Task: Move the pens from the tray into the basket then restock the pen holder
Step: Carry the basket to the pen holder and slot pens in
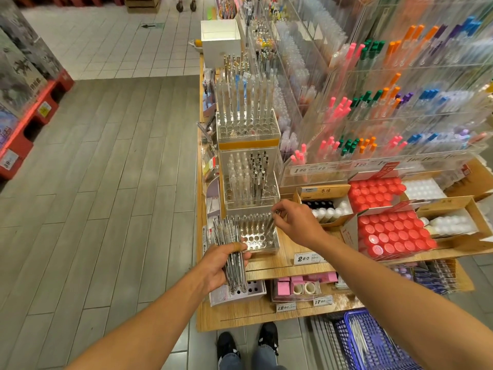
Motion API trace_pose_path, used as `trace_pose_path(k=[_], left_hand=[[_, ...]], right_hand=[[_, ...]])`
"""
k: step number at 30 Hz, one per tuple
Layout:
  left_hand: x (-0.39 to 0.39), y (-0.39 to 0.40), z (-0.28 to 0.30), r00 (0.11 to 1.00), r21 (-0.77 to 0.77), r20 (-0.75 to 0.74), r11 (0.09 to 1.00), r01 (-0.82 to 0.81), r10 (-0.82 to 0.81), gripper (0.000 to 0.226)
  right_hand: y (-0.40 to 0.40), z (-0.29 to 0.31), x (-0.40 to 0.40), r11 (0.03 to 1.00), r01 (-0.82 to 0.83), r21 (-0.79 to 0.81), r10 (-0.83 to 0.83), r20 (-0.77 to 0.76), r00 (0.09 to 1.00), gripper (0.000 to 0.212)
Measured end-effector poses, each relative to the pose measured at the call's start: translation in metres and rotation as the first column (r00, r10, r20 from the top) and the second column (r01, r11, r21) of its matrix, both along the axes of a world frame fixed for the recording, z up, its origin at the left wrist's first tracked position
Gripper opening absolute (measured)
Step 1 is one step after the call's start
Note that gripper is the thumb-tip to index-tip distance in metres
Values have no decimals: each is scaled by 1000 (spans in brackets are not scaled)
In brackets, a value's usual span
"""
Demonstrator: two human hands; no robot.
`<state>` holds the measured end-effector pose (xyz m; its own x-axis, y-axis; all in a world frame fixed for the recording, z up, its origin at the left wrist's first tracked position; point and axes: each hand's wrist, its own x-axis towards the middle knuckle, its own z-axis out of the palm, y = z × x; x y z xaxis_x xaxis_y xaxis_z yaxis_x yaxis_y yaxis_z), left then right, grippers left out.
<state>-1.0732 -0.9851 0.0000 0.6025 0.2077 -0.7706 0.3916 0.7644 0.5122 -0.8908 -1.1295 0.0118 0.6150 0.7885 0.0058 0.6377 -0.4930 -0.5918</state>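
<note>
My left hand grips a bundle of clear pens, held upright just left of the clear pen holder. That holder stands on the wooden shelf, with a row of pens along its back and open holes in front. My right hand pinches a single pen by its top, its lower end angled down into the holder's right back corner. The blue basket sits on the floor at the lower right with pens in it.
Two more clear holders with pens stand behind the first one. Red-capped bottle boxes and cardboard boxes sit to the right. Tall acrylic racks of coloured pens fill the upper right. My shoes stand at the shelf's front edge.
</note>
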Motion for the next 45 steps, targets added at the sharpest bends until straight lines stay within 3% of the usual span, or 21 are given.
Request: trace_pose_path(k=[11, 27, 32, 34, 36, 37, 41, 45], left_hand=[[4, 2, -3, 1000, 1, -10, 1000, 2, -2, 28], [7, -3, 1, 1000, -11, -18, 1000, 15, -15, 24], [5, -4, 4, 1000, -23, 5, 1000, 10, -10, 29], [5, -4, 6, 1000, -6, 15, 1000, 21, -21, 32], [6, -5, 8, 999, 20, 30, 999, 28, -29, 38], [6, -6, 10, 999, 35, 41, 999, 35, -37, 42], [8, -8, 14, 994, 50, 84, 997, 63, -67, 59], [6, -7, 13, 997, 44, 50, 997, 65, -67, 57]], right_hand=[[9, -4, 9, 991, -114, -68, 123, 138, 983, 18], [16, -14, -1, 957, -184, -222, 232, 212, 949, 18], [21, -6, -8, 968, -150, -203, 217, 364, 906, 19], [25, 2, -18, 994, -76, -82, 84, 95, 992, 17], [32, 11, -28, 998, -21, -61, 1, -305, 952, 19], [35, 14, -33, 997, -20, -73, -12, -418, 908, 22], [37, 16, -42, 997, 66, -34, -72, -661, 747, 21], [33, 22, -35, 991, 133, -25, -106, -755, 647, 9]])
